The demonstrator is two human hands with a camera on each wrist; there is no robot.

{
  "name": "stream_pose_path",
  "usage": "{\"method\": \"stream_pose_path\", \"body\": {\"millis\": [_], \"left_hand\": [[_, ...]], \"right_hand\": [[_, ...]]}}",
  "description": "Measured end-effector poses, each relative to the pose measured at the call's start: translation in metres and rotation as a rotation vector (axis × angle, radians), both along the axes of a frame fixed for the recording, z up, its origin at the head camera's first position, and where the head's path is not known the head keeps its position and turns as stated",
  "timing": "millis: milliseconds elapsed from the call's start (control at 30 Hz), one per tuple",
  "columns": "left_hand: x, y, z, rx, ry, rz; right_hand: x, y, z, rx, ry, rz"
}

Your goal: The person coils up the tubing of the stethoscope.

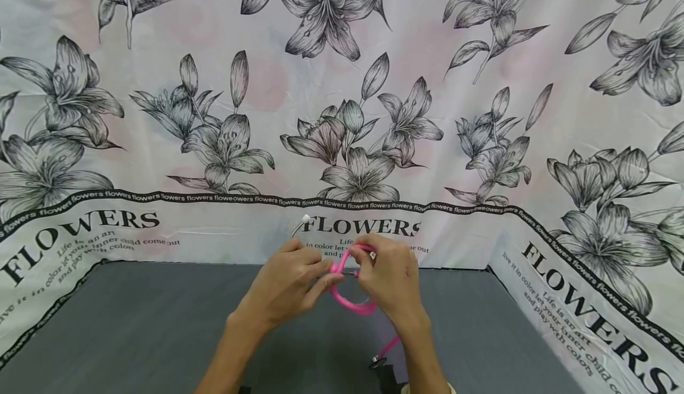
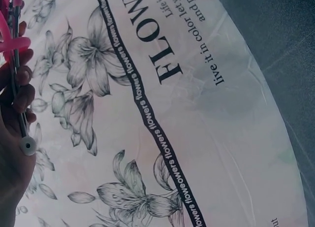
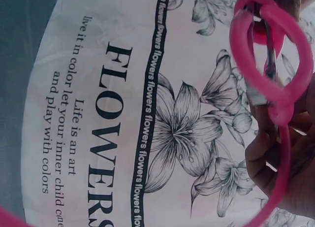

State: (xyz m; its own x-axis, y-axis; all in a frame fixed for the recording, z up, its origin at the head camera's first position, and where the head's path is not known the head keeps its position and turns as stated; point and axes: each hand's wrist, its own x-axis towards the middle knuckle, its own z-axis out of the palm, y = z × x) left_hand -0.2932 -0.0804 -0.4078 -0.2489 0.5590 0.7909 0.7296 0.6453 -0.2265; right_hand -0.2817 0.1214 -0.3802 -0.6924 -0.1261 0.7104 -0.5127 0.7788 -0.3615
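Pink smooth cord (image 1: 354, 307), looped | left hand (image 1: 288, 281): gripping slim, knobbed metal rod (image 2: 22, 121) | right hand (image 1: 389, 274): pinching cord

Flower-printed cloth (image 1: 331, 103) hangs behind; grey tabletop (image 1: 160, 329) below.

Bright pink, looped, flexible cord (image 1: 352, 307): partly hidden by the right hand (image 1: 387, 272). Slender metal rod with white rounded tip (image 1: 305, 219): shaft partly concealed by the left hand (image 1: 288, 278). Black object (image 1: 387, 377): cut off at near edge, indistinct.
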Motion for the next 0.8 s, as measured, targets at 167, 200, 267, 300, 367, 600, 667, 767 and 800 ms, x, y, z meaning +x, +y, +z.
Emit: {"method": "stream_pose_path", "body": {"millis": [167,200,267,300,367,600,667,767,800], "left_hand": [[-0.002,-0.005,0.001,0.047,-0.002,-0.085],[-0.003,-0.006,0.002,0.067,-0.007,-0.112],[-0.003,-0.007,0.003,0.106,-0.024,-0.160],[-0.002,-0.007,0.004,0.132,-0.037,-0.191],[-0.001,-0.007,0.005,0.196,-0.085,-0.261],[0.002,-0.007,0.008,0.417,-0.262,-0.416],[0.002,-0.008,0.008,0.470,-0.294,-0.421],[0.002,-0.011,0.009,0.547,-0.312,-0.407],[0.002,-0.011,0.009,0.572,-0.312,-0.397]], "right_hand": [[-0.001,0.006,0.000,-0.092,-0.032,0.049],[-0.002,0.008,0.001,-0.128,-0.048,0.074],[-0.004,0.012,0.001,-0.208,-0.090,0.144],[-0.005,0.015,0.001,-0.252,-0.115,0.183],[-0.007,0.020,0.001,-0.311,-0.148,0.247],[-0.012,0.026,-0.002,-0.363,-0.199,0.361],[-0.012,0.023,-0.003,-0.359,-0.211,0.400],[-0.011,0.016,-0.002,-0.345,-0.218,0.432],[-0.010,0.014,-0.001,-0.337,-0.222,0.436]]}}
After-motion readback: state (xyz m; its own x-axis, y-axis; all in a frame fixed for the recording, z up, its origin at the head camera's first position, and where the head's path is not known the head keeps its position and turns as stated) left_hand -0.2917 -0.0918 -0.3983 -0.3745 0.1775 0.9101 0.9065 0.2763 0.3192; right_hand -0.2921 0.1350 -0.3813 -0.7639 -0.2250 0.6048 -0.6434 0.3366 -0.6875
